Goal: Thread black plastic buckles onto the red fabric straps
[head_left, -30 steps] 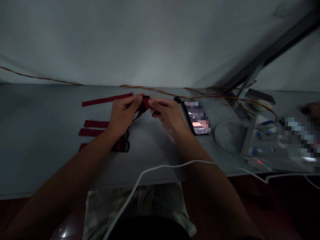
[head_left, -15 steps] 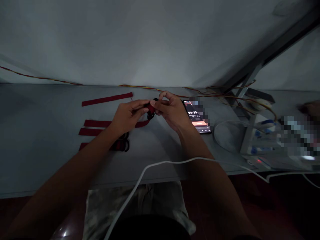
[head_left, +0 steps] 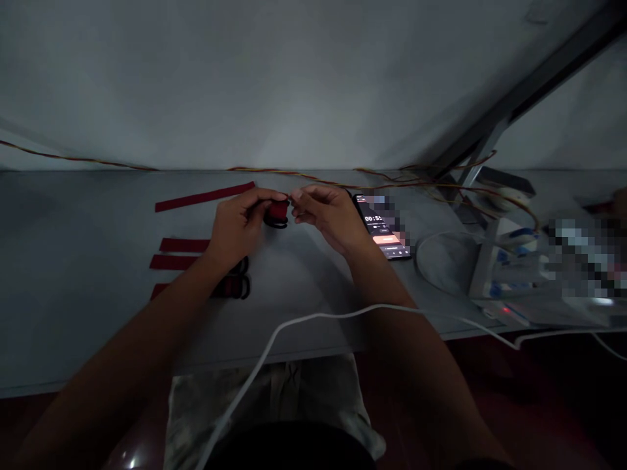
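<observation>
Beside right hand (head_left: 323,215): phone (head_left: 381,227) | across forearm (head_left: 416,352): cable (head_left: 318,316) | left grip (head_left: 235,222): clamped on red strap (head_left: 279,209) | right: can't tell

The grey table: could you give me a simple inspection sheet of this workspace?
Surface: grey table, dimly lit.
Job's things: red-and-black piece, held; red strips lying at left.
Clutter: phone, screen lit, right of the hands.
Fingers: left hand pinches the piece; right hand close beside it, contact unclear.
Cables: twisted wires along the table's rear; white cable across the foreground.
Surroundings: grey wall behind; far right partly pixelated, unreadable.
</observation>
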